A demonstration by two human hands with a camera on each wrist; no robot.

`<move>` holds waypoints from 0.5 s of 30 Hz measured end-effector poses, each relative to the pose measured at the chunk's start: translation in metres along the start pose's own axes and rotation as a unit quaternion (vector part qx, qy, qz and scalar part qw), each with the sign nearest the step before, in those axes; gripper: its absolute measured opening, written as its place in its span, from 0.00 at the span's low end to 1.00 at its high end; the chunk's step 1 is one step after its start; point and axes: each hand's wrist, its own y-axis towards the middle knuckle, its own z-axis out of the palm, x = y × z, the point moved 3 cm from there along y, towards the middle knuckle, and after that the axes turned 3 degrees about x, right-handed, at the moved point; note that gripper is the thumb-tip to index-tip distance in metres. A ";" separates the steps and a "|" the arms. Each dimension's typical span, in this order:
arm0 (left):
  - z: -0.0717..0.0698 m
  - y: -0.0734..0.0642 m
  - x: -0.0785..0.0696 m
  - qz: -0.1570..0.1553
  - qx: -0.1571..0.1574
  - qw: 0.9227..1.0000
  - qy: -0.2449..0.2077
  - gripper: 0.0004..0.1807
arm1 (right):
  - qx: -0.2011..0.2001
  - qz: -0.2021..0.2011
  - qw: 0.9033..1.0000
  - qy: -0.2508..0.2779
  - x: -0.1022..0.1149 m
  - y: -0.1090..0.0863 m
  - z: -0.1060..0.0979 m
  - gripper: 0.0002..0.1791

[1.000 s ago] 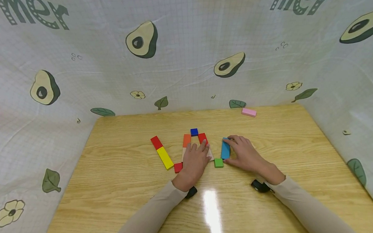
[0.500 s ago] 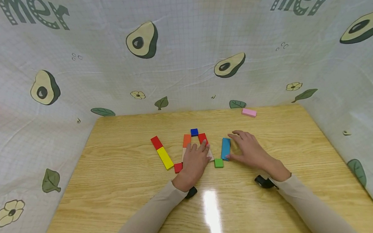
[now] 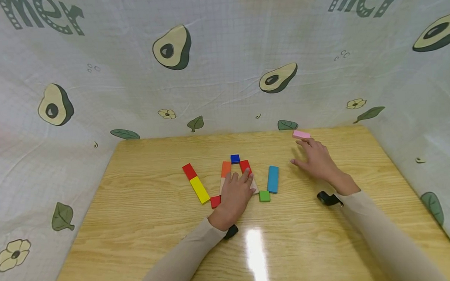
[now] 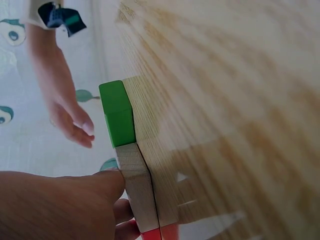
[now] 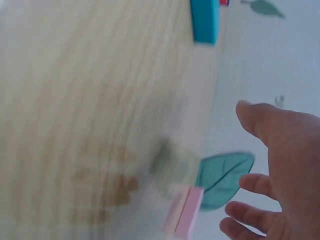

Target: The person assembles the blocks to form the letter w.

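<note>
My left hand [image 3: 237, 194] rests over the middle blocks, fingers fairly straight, hiding part of them. In the left wrist view its thumb and fingertips touch a plain wooden block [image 4: 139, 192], with a green block [image 4: 118, 114] at that block's end. My right hand [image 3: 318, 161] is raised over the table at the right, fingers spread and holding nothing. Just beyond its fingertips lies a pink block [image 3: 301, 134] at the back edge; the right wrist view shows a gap between hand and pink block. A blue long block [image 3: 272, 179] lies flat, its near end by the green block.
A red block [image 3: 189, 171] and a yellow block [image 3: 200, 190] form a slanted line at left. A small red block [image 3: 215, 202], an orange block [image 3: 226, 169] and a dark blue cube [image 3: 234, 159] lie around my left hand. A patterned cloth [image 3: 223, 95] hangs behind the table.
My right hand has let go of the blue long block and moved right and away from me, towards the pink block. The left hand has stayed in place.
</note>
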 end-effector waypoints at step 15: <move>0.001 0.001 0.001 0.004 -0.009 1.000 -0.009 0.30 | 0.025 0.043 0.999 0.005 -0.047 0.031 -0.001 0.42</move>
